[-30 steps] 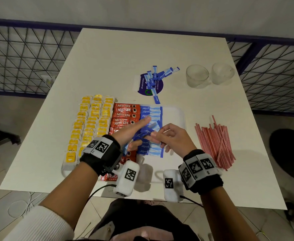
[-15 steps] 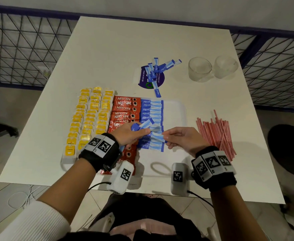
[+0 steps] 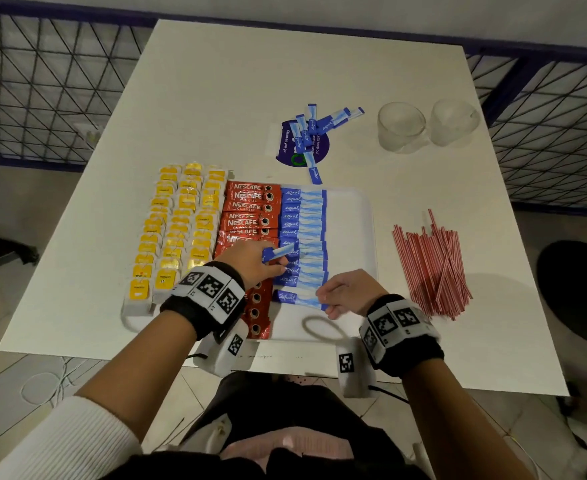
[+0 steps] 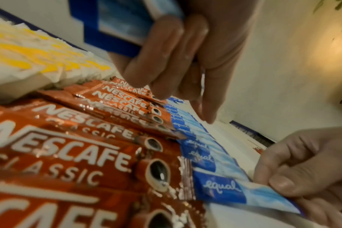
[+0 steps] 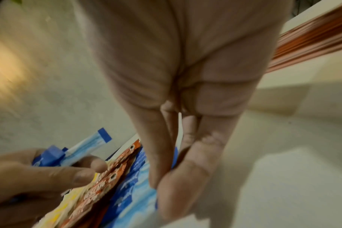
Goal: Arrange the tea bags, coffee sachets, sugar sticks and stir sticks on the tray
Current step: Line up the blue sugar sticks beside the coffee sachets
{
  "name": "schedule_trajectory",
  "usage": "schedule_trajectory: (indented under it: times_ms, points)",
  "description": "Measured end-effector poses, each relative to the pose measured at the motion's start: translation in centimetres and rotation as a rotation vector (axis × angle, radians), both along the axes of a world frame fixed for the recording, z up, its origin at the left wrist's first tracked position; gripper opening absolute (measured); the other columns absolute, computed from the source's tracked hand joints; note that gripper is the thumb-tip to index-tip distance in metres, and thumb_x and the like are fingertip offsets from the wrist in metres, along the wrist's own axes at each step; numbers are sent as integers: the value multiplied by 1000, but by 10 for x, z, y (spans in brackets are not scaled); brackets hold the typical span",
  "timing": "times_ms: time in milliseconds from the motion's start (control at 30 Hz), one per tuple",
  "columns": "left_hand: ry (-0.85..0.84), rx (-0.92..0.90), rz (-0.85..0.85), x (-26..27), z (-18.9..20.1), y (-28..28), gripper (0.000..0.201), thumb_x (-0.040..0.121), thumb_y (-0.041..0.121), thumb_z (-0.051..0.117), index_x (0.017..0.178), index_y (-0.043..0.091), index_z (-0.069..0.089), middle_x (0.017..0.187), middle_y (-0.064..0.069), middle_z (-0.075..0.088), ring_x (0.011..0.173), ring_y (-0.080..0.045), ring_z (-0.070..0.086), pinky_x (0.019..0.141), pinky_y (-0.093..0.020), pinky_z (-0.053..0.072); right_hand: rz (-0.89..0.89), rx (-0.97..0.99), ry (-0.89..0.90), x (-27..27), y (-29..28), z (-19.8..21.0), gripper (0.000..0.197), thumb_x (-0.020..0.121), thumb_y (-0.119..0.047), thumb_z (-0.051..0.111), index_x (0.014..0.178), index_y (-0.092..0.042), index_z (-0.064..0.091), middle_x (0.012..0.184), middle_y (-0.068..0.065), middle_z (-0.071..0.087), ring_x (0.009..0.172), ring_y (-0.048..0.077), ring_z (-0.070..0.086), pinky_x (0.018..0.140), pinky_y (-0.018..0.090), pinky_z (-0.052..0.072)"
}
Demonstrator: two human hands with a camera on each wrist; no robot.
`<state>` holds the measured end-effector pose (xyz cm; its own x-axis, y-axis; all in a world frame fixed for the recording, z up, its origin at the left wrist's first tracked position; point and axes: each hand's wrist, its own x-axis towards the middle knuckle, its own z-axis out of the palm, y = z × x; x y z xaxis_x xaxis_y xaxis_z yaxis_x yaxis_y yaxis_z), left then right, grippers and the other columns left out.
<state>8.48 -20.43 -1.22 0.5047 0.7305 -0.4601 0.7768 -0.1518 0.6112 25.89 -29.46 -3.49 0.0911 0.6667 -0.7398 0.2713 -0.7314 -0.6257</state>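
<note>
A white tray [image 3: 349, 216] holds yellow tea bags [image 3: 181, 223] in rows on the left, red coffee sachets [image 3: 250, 211] in the middle and a column of blue sugar sticks [image 3: 302, 233] beside them. My left hand [image 3: 250, 263] holds a small bunch of blue sugar sticks [image 3: 278, 252] above the coffee column; the bunch [image 4: 115, 23] shows in the left wrist view. My right hand [image 3: 345, 294] pinches the right end of one sugar stick [image 3: 297, 299] lying at the near end of the blue column, also seen as the stick [image 4: 234, 189].
Red-and-white stir sticks [image 3: 430, 268] lie in a loose pile on the table right of the tray. More sugar sticks [image 3: 314, 128] lie on a purple sticker behind the tray. Two clear glass cups [image 3: 401, 128] stand at the back right. A wire railing surrounds the table.
My right hand has pulled one sugar stick from the left hand's bunch and brought it down toward me to the near end of the blue column. The left hand stays in place.
</note>
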Motion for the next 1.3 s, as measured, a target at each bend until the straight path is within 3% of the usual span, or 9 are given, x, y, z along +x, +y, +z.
schedule_trajectory:
  times_ms: [133,433,533,600,700,900,1300]
  points:
    - [73,49,-19,2,0,2,17,91,23,57,103,14,63,67,12,47,58,-1,42,52,-13,30,-34,34,-73,-2,2,-4,18,80,-8,68,65,-17,64,63,5,67,62,19,64,85,38,55]
    - [229,48,-148,6,-1,-5,17,90,31,57,76,23,50,66,8,45,66,-12,46,54,-19,34,-37,77,-147,-4,3,-5,14,81,-11,65,68,-18,63,59,0,65,60,18,64,84,38,55]
    - [278,54,-194,9,2,-7,14,89,34,58,91,21,54,74,6,50,78,-18,51,66,-26,43,-30,71,-164,-5,3,-4,15,82,-12,65,69,-19,62,60,0,65,59,17,64,84,37,55]
    - [309,58,-211,10,4,-8,29,89,37,58,111,19,54,93,-2,57,89,-22,55,80,-32,46,-29,71,-161,-5,3,-4,14,82,-13,65,70,-19,61,61,0,64,62,19,64,85,40,55]
    - [328,85,-217,10,4,-7,40,91,36,56,126,19,47,112,-8,59,100,-25,56,84,-34,46,-3,74,-185,-8,3,-4,16,80,-18,68,72,-19,55,60,-2,62,62,20,64,86,42,54]
    - [333,147,-222,9,1,-6,35,95,34,48,127,20,49,116,-8,59,105,-25,55,82,-30,43,-2,63,-226,-11,3,-6,34,74,-23,76,75,-19,42,60,-3,56,55,17,60,80,38,56]
    - [328,156,-231,6,-3,-8,31,94,33,49,122,19,53,110,-9,61,100,-25,58,82,-32,46,17,141,-243,-10,1,-7,34,77,-23,72,81,-26,38,62,-3,59,54,16,61,78,37,56]
